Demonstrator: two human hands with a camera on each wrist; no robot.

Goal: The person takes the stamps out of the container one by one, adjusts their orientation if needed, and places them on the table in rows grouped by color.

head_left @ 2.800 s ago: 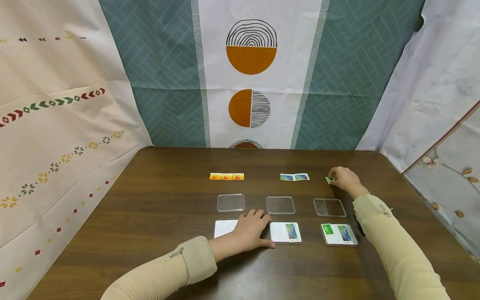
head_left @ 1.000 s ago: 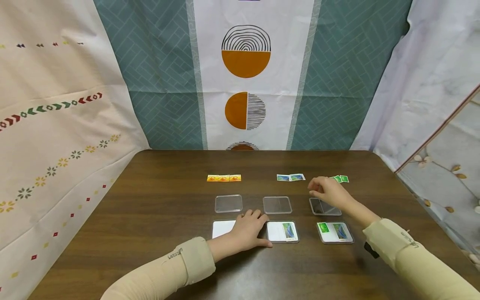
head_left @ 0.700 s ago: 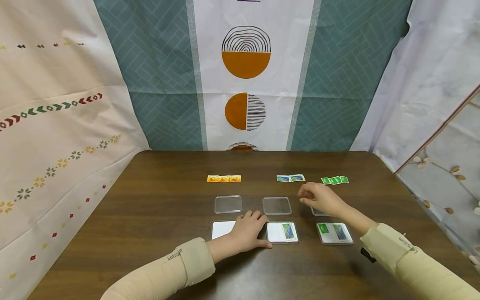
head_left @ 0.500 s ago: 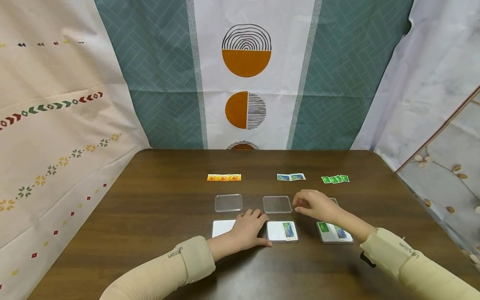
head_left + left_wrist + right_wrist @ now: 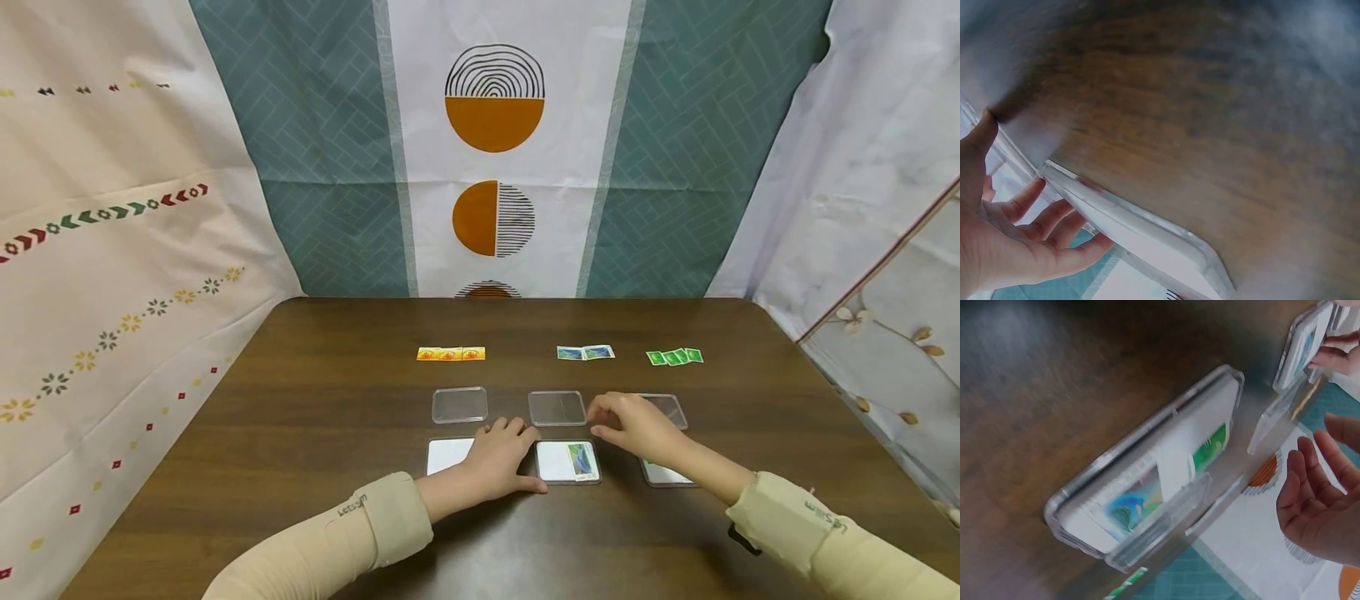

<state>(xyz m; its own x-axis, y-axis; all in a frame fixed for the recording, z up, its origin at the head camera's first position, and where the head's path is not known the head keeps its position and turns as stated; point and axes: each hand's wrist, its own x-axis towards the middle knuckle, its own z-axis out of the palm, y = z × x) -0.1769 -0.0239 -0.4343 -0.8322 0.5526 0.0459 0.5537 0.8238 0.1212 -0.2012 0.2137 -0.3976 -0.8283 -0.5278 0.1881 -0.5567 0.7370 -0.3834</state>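
Note:
My left hand (image 5: 497,460) rests between a card-like case with a white insert (image 5: 448,454) and the middle case (image 5: 553,462). In the left wrist view its fingers (image 5: 1054,220) lie along the case edges. A blue-green stamp (image 5: 581,461) is on the right side of the middle case's white insert. My right hand (image 5: 633,425) hovers with loosely bent fingers between the middle clear lid (image 5: 557,408) and right clear lid (image 5: 670,409); the right wrist view shows nothing between its fingers. Below its forearm sits the right case (image 5: 1200,425), holding a green stamp (image 5: 1210,447) and a blue-green stamp (image 5: 1135,503).
Three orange-yellow stamps (image 5: 451,354) lie in a row at the back. Two blue-green stamps (image 5: 586,352) and several overlapping green stamps (image 5: 675,357) lie farther right. A third clear lid (image 5: 460,405) is behind the left case. Fabric (image 5: 337,208) hangs behind the table.
My right hand has left the green stamps and moved left and toward me, past the right lid; the green row is now uncovered. My left hand has stayed in place.

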